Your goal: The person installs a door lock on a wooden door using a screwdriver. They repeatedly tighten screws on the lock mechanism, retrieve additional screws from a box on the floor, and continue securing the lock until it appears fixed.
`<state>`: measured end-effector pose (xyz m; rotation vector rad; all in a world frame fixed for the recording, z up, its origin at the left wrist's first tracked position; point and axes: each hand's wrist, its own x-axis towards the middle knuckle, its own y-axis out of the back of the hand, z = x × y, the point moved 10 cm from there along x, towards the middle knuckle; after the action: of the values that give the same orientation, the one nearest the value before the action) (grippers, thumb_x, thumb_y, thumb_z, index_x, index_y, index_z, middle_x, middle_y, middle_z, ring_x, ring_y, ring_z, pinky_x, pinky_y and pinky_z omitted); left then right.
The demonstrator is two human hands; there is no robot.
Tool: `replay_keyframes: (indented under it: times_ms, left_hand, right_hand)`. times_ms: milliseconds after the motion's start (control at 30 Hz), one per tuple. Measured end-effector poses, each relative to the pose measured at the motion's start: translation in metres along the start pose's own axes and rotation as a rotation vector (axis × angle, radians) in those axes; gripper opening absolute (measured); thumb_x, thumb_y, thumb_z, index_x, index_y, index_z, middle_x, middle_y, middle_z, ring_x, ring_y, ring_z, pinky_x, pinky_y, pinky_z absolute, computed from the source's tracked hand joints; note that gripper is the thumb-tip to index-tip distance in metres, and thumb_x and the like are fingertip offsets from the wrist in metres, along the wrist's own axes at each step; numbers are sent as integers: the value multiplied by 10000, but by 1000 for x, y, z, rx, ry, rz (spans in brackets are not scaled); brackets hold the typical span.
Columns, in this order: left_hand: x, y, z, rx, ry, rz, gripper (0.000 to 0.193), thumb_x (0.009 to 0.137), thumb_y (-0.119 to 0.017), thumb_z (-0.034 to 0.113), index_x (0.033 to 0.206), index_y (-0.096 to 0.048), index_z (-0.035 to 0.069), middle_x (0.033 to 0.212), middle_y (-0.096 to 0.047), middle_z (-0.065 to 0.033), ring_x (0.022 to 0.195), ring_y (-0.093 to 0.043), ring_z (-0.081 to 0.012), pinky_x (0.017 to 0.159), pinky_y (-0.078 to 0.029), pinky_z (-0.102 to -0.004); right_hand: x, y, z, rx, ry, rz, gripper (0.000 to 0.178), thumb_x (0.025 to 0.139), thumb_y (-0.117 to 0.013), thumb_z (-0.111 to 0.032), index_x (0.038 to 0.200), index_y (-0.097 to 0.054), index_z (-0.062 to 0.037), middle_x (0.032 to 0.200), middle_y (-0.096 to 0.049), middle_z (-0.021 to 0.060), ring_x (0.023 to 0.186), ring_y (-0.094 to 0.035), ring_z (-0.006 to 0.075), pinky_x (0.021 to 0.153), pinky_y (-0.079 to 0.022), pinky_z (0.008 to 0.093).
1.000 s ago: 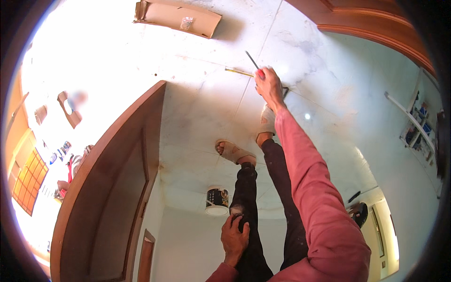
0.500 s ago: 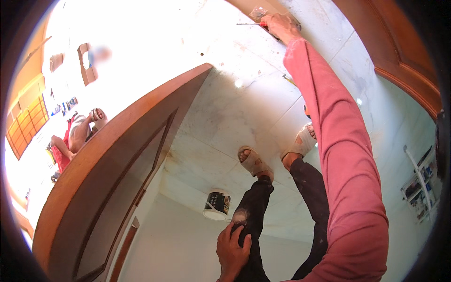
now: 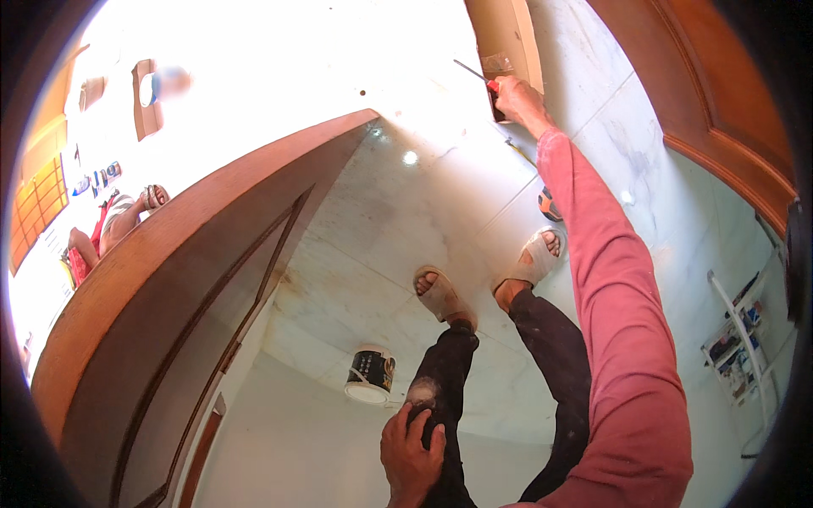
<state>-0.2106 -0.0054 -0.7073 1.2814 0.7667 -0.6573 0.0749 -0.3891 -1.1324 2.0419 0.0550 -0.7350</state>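
Observation:
My right hand reaches far ahead, closed round the red handle of a screwdriver. Its long thin shaft points up and to the left. Beside and under that hand lies an open brown cardboard box with a crumpled clear plastic piece at its near end. Whether my fingers also touch the box, I cannot tell. My left hand rests on my left knee, fingers spread over the dusty black trouser leg, and holds nothing.
A brown wooden door stands at left, another wooden panel at right. An orange-and-black round object lies by my right foot. A black-and-white bucket is near my left leg. A person sits beyond the door.
The view has shifted, so more of the cardboard box shows and my right hand appears lower. The screwdriver's shaft now slants upward instead of lying level. My left hand stays on the knee.

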Motion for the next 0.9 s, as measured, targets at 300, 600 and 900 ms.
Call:
replay_keyframes:
  times_ms: [300, 600, 900]
  left_hand:
    - [4, 1, 6, 6, 16, -84, 360, 880, -717, 275, 1177, -683, 72, 1339, -567, -193, 1229, -531, -396, 1029, -439, -501]
    - [10, 1, 12, 75, -31, -55, 350, 853, -734, 264, 1153, -698, 86, 1314, -591, -157, 1184, -555, -369, 998, -454, -485]
    - [12, 8, 20, 9, -75, -5, 329, 856, -726, 248, 1138, -706, 80, 1284, -606, -163, 1171, -567, -365, 986, -466, -480]
  right_hand:
    - [-18, 2, -9, -45, -111, -9, 173, 924, -570, -191, 1021, -690, -113, 992, -733, 185, 963, -713, 375, 806, -547, 503]
    - [-32, 3, -19, 4, -29, 134, 150, 907, -585, -171, 927, -701, -79, 869, -721, 220, 864, -711, 414, 761, -549, 522]
    - [-29, 8, -1, 76, -97, 98, 181, 875, -609, -168, 967, -725, -66, 950, -728, 226, 929, -717, 395, 811, -559, 499]
